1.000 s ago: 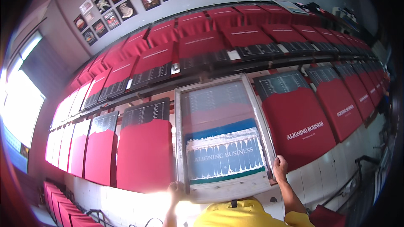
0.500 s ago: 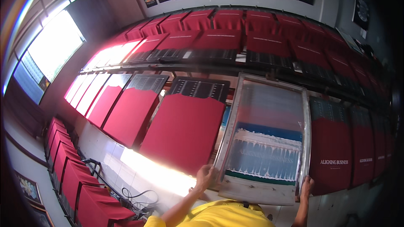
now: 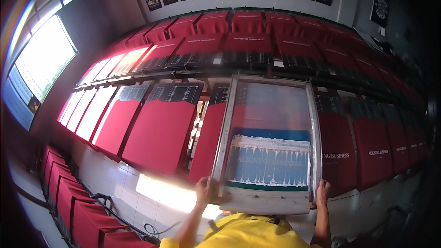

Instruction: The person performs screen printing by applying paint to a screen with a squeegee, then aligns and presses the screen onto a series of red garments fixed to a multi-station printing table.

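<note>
A silkscreen frame (image 3: 223, 131) with silver-grey sides is held between my two hands over a row of red-covered boards. Its mesh is see-through at the far end. Nearer me it carries a blue area with a thick, dripping band of white ink and pale lettering. My left hand (image 3: 203, 191) is closed on the near left corner, my right hand (image 3: 323, 192) on the near right side. Under the frame, a red fabric piece (image 3: 207, 144) shows at its left. To its right, a red piece (image 3: 337, 165) with white lettering is partly covered.
More red fabric lies on black boards (image 3: 177, 93) to the left, partly sunlit. A dark rail (image 3: 183, 74) runs behind this row, with further red-covered rows beyond. Draped red pieces (image 3: 94, 218) and a cable (image 3: 158, 231) are at lower left. A bright window (image 3: 46, 57) is at left.
The silkscreen frame has shifted right along the row with both hands on it. A red piece formerly beneath it now shows at left; the lettered piece at right is partly covered. The view shifted too.
</note>
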A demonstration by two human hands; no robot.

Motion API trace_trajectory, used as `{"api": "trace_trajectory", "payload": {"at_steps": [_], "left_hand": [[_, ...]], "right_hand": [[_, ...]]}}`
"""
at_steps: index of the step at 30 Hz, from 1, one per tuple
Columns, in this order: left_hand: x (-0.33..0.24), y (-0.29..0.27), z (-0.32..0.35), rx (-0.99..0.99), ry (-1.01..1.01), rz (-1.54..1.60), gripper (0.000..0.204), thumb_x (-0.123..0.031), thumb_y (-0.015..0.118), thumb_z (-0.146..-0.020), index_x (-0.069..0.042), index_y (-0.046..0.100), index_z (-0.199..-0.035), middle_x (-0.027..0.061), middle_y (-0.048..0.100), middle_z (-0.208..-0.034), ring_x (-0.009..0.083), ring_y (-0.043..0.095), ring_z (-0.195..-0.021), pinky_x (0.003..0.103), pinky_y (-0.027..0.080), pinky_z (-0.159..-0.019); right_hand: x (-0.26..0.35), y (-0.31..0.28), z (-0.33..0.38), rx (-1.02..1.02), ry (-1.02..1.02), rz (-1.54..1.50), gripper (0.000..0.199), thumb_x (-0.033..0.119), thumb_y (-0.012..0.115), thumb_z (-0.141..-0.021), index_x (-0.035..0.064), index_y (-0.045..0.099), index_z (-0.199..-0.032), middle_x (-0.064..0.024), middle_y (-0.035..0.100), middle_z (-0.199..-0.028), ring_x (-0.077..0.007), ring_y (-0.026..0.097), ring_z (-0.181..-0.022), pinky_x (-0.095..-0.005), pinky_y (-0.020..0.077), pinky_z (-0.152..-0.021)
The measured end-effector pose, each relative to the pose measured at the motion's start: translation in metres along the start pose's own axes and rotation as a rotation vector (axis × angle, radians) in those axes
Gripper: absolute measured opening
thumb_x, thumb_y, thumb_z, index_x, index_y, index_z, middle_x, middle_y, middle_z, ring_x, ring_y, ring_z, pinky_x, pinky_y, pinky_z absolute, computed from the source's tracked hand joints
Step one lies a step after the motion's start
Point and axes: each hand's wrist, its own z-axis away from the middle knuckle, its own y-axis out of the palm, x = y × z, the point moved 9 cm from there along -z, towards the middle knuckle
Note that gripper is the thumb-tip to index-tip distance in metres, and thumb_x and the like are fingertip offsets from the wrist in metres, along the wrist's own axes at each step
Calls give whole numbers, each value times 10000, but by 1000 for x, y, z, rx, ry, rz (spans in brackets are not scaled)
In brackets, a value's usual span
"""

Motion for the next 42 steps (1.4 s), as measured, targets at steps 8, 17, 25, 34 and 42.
{"api": "trace_trajectory", "payload": {"at_steps": [8,17,25,34,42], "left_hand": [[-21,-3,17,-2,2,-146,342,-233,545,-1016,79,678,-977,40,648,-730,82,560,-656,266,443,-587],[-72,7,29,26,-31,-125,312,-222,565,-987,51,708,-940,71,684,-727,113,608,-662,301,473,-614],[-43,2,12,71,36,-158,324,-226,554,-981,45,703,-884,56,663,-690,105,605,-653,287,467,-604],[-28,-2,3,149,-4,-163,329,-283,567,-932,-15,731,-834,112,690,-701,222,673,-676,353,510,-656],[-46,2,0,232,-6,-361,300,-262,569,-909,-52,738,-776,110,693,-691,232,672,-617,363,508,-587]], "right_hand": [[14,1,-8,167,4,53,491,372,483,-970,-59,616,-1166,-277,619,-1179,-402,582,-1119,-431,443,-955],[-8,7,-21,90,12,40,540,425,448,-984,-51,621,-1170,-288,609,-1203,-434,561,-1161,-443,442,-972],[13,5,-18,45,-152,92,443,330,464,-981,-61,653,-1072,-295,646,-1096,-446,599,-1060,-460,470,-907],[10,10,-18,50,-115,144,397,307,483,-967,-53,647,-1001,-292,642,-1025,-436,614,-990,-468,481,-836],[32,8,-9,-63,-253,189,357,250,480,-949,-26,632,-779,-279,648,-807,-444,644,-789,-485,496,-661]]}}
